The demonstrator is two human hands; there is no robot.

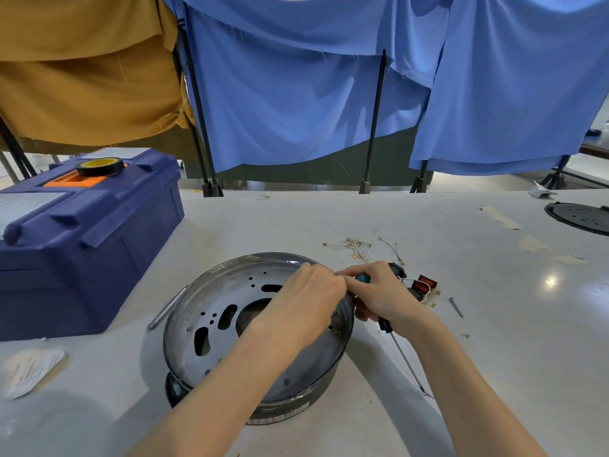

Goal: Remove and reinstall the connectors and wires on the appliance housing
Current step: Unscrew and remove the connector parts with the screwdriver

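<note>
Observe left hand point(309, 291) curled at far rim of round grey perforated metal appliance housing point(230, 324) on white table point(494, 324), grasp indeterminable, right hand point(379, 295) clasping teal-and-black-handled screwdriver point(385, 324), loose gold-tipped wires point(356, 249) and red rocker switches point(425, 285) just beyond; housing label point(280, 413) illegible.

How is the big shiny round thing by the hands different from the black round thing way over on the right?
The housing is shiny grey metal; the black disc is dull. The housing is deep with big holes; the disc lies flat with tiny ones. The left hand and the right hand, gripping a screwdriver, are at the housing's rim; nobody touches the disc. Both are round, on the white table.
</note>
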